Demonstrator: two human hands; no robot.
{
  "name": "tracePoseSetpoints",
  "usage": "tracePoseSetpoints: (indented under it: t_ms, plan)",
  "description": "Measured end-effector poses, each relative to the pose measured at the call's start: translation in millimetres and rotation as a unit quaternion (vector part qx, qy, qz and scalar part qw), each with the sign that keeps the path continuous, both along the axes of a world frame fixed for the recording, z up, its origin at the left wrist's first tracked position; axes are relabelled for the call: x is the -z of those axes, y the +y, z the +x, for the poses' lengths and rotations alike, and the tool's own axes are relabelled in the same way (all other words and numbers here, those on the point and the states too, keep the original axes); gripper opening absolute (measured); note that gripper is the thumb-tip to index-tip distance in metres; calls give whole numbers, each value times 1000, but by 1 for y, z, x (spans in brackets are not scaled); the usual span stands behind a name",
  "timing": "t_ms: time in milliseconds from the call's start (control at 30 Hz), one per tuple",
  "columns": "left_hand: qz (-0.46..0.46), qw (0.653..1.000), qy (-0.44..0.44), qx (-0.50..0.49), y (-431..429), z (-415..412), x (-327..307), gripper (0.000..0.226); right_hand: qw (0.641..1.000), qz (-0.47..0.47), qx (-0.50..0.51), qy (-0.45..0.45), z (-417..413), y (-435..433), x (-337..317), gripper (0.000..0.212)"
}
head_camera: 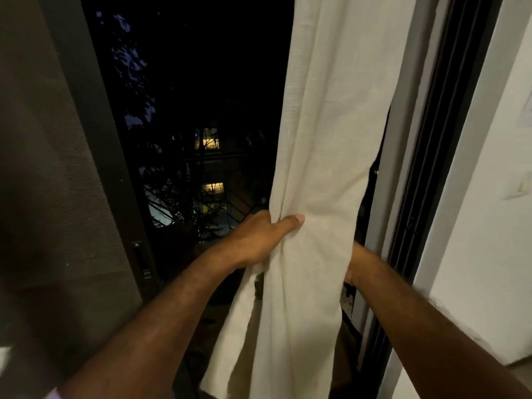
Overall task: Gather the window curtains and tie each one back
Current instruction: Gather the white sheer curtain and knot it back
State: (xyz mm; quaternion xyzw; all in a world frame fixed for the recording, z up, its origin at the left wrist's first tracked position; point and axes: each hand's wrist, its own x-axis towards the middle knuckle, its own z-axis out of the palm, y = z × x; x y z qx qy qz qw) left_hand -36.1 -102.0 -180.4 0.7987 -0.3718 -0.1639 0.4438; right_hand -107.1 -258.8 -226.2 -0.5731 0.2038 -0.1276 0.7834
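Observation:
A cream-white curtain hangs at the right side of the open window, bunched into a narrow column at mid height. My left hand grips the gathered cloth from its left side, with the thumb lying across the front folds. My right hand reaches behind the curtain's right edge; only the wrist and a bit of the hand show, and its fingers are hidden by the cloth. Below the grip the curtain hangs loose with a frayed hem. No tie-back is visible.
A dark sliding screen panel with a frame and latch stands at the left. The dark window frame tracks and a white wall lie close on the right. Outside it is night, with railings and lit windows.

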Motion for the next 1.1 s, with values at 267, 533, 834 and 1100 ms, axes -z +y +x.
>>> tracePoseSetpoints:
  t_ms: [267,533,834,1100]
  plan:
    - [0,998,23,-66,-12,8,-6,49,891,-382,205,-135,-38,4,21,29]
    - [-48,983,141,-110,-27,6,-12,33,967,-204,-149,-36,-72,43,48,53]
    - [-72,986,130,-74,-15,-10,-6,28,957,121,-181,-189,-78,10,4,42]
    - [-106,984,116,-79,-3,-7,5,30,900,219,-171,-336,-81,-17,2,64]
